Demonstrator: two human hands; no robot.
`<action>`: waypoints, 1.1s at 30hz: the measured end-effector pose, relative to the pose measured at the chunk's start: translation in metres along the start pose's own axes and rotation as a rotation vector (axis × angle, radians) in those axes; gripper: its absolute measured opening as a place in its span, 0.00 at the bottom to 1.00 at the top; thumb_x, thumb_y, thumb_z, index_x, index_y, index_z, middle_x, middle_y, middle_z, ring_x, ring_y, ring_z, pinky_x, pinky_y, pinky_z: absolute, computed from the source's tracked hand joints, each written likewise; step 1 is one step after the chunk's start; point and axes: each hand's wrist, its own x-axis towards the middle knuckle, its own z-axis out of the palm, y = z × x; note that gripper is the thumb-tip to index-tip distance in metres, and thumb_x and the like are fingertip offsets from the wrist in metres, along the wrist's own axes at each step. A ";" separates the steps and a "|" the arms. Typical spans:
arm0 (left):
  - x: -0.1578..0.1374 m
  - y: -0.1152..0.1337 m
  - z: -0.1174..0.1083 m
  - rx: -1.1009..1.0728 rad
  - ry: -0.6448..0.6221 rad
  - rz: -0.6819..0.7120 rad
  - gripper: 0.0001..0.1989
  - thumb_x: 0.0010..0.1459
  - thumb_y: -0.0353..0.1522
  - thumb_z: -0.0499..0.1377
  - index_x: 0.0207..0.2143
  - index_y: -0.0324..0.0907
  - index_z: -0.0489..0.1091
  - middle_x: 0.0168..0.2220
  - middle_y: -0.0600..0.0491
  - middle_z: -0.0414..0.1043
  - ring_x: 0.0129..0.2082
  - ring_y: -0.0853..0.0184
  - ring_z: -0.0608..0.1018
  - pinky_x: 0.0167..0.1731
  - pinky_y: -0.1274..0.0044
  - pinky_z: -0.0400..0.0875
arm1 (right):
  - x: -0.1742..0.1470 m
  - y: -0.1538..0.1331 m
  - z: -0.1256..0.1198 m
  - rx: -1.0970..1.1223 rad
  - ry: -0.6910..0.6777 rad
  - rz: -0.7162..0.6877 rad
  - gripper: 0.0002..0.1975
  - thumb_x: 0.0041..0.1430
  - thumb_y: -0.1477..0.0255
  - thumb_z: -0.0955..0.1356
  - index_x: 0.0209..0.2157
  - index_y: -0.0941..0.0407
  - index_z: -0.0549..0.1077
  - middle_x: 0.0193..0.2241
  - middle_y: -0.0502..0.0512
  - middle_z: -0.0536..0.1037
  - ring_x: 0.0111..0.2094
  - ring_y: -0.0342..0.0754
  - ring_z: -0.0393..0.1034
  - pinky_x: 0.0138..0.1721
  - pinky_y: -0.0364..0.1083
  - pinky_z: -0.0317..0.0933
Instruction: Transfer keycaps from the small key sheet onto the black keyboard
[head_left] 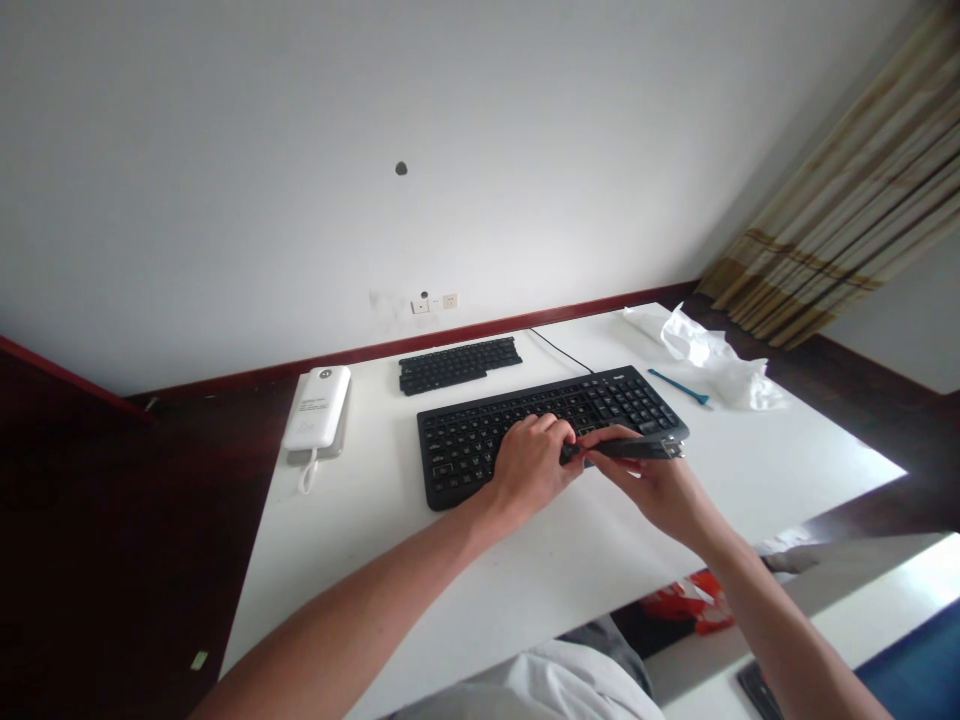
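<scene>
Head view showed both hands over the keyboard (551,425) on the white table (360,540): the left hand (531,465) curled closed on one end of a thin dark tool (622,449), the right hand (656,480) pinching its other end (what the tool is, I cannot tell). Levering too hard could likely snap a key or slip onto neighbouring keys.

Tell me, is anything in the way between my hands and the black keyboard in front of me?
Nothing visible. The left hand already rests on the keyboard, and the right hand holds a dark tool just above its front edge.
</scene>
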 end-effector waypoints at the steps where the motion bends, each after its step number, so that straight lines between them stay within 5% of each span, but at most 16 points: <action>1: 0.000 0.000 0.000 -0.001 -0.001 0.005 0.07 0.60 0.35 0.67 0.39 0.45 0.73 0.39 0.56 0.76 0.41 0.63 0.77 0.45 0.71 0.72 | -0.001 0.000 0.001 -0.003 0.008 -0.005 0.13 0.67 0.61 0.69 0.48 0.51 0.77 0.44 0.55 0.82 0.44 0.54 0.79 0.48 0.51 0.77; 12: -0.004 -0.002 -0.003 -0.011 -0.016 0.056 0.05 0.65 0.35 0.65 0.42 0.45 0.74 0.41 0.55 0.76 0.41 0.65 0.78 0.45 0.73 0.72 | -0.015 -0.001 0.006 0.019 0.096 0.032 0.12 0.67 0.60 0.70 0.47 0.50 0.78 0.47 0.57 0.82 0.48 0.57 0.78 0.50 0.54 0.75; 18: -0.003 -0.004 0.000 -0.034 0.007 0.023 0.05 0.63 0.34 0.66 0.41 0.44 0.75 0.41 0.55 0.76 0.42 0.65 0.78 0.46 0.73 0.72 | -0.004 0.006 0.009 0.064 0.147 0.066 0.13 0.64 0.59 0.72 0.44 0.52 0.78 0.42 0.56 0.83 0.42 0.56 0.81 0.45 0.53 0.77; 26: -0.002 -0.002 -0.006 0.038 -0.023 -0.010 0.10 0.60 0.35 0.67 0.44 0.45 0.75 0.43 0.53 0.75 0.44 0.62 0.78 0.48 0.71 0.74 | 0.007 0.028 -0.020 0.236 0.242 0.221 0.18 0.59 0.56 0.75 0.44 0.54 0.78 0.37 0.58 0.85 0.40 0.57 0.82 0.46 0.53 0.77; 33: 0.010 0.008 -0.010 0.131 -0.100 -0.009 0.15 0.60 0.40 0.68 0.47 0.46 0.75 0.45 0.53 0.74 0.45 0.61 0.78 0.48 0.71 0.75 | 0.011 0.041 -0.033 0.460 0.148 0.282 0.21 0.55 0.55 0.77 0.41 0.57 0.79 0.41 0.60 0.84 0.40 0.56 0.82 0.48 0.54 0.78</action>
